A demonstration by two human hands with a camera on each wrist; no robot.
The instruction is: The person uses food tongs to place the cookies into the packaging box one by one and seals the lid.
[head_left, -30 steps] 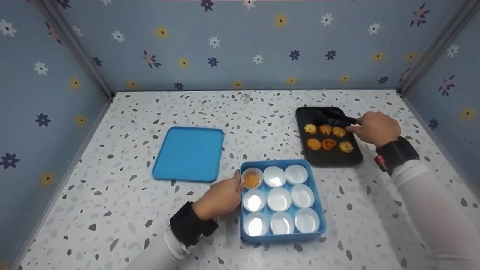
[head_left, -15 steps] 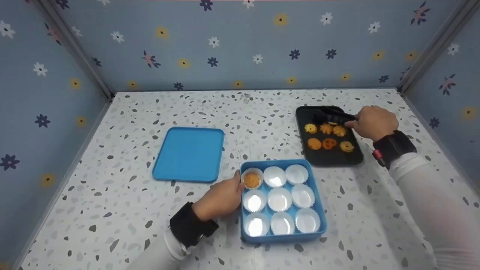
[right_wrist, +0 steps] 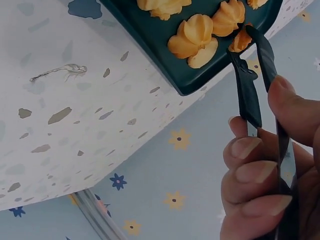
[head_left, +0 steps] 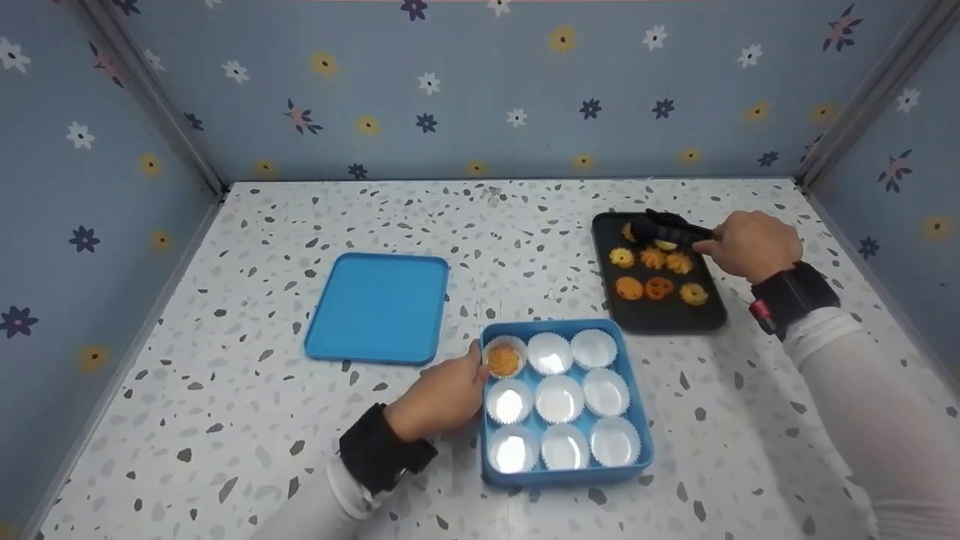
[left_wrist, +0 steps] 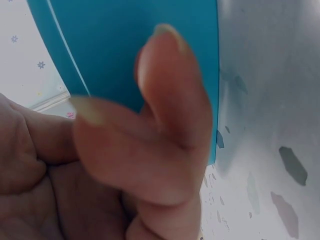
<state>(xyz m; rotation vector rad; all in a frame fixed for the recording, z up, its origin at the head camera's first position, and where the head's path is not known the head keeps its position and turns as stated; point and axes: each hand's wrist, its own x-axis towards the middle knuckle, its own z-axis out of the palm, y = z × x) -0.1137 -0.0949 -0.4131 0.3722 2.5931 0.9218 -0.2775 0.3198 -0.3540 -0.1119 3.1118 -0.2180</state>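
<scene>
Cookies (head_left: 652,259) lie on a black tray (head_left: 664,319) at the far right of the spotted bench (head_left: 517,225). The right hand (head_left: 754,244) has its fingers wrapped around black tongs (right_wrist: 248,95), and their tips are on both sides of one brown cookie (right_wrist: 241,41). Closer in is a blue box (head_left: 566,478) with nine white paper cups (head_left: 559,399). A swirly cookie (head_left: 502,361) sits in the back left cup. The left hand (head_left: 442,394) touches the box's left side with bent fingers, but I can't tell if it grips. A flat blue square (head_left: 379,307) lies nearby.
</scene>
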